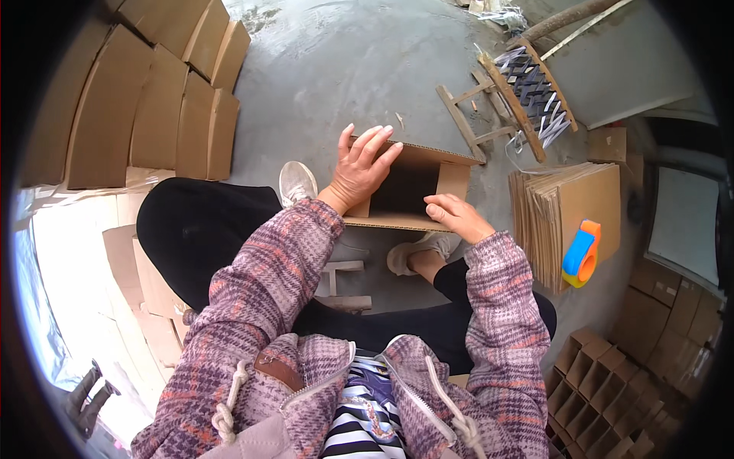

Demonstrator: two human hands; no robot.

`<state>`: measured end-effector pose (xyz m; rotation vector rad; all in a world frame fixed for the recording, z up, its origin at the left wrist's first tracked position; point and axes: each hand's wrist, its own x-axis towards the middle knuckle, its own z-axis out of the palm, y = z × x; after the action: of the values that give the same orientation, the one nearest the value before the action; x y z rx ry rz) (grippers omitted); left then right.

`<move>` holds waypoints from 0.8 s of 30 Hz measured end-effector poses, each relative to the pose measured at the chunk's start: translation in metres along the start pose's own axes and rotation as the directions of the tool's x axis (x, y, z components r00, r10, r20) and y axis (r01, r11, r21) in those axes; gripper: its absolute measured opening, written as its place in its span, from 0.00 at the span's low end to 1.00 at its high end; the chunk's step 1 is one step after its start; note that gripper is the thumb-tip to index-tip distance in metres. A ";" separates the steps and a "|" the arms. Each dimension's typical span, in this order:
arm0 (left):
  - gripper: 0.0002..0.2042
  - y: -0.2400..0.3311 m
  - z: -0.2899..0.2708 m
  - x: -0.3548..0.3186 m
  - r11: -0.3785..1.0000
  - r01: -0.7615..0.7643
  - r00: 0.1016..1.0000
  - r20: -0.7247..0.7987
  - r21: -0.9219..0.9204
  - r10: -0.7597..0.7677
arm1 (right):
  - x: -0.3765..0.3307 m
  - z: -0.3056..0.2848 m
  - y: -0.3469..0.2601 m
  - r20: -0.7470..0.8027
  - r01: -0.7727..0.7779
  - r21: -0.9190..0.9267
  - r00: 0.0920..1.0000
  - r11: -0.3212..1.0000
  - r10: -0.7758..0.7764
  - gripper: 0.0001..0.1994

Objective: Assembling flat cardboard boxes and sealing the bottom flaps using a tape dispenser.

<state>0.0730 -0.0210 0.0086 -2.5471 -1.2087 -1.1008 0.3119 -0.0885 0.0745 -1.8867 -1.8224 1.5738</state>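
An open-topped, brown corrugated cardboard box (pixel 451 181) is placed in front of the body, between two light-coloured shoes (pixel 297 183), its opening turned up and its inside in shadow. What it is supported by cannot be made out. The bare left hand (pixel 362 167) is laid across the box's left end, its fingers spread and stretched toward the far edge; its thumb is hidden. The bare right hand (pixel 461 217) is set on the near wall at the right, its fingers bent toward the opening; whether the cardboard is gripped by it cannot be told. Both arms are covered by purple-and-white plaid sleeves (pixel 267 256) with orange lines.

To the right, a thick stack of flat brown cardboard sheets (pixel 592 191) is seen, with a blue, orange and yellow tape dispenser (pixel 582 254) rested against it or on it. Farther off on the right, a wooden stool (pixel 501 92), its seat woven from dark and white straps, is tilted on the smooth grey floor (pixel 329 84). At the far left, large brown cardboard cartons (pixel 157 107) are lined up in rows.
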 end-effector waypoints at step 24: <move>0.37 0.000 -0.043 -0.033 0.992 -0.085 0.747 0.652 -0.093 0.125 | 0.002 0.048 0.032 -0.882 -0.161 -0.108 0.470 0.981 -0.020 0.40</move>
<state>0.0345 -0.0581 0.0182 -3.1227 -1.1168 -0.1755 0.3012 -0.1233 0.0295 -2.2085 -1.3685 0.1932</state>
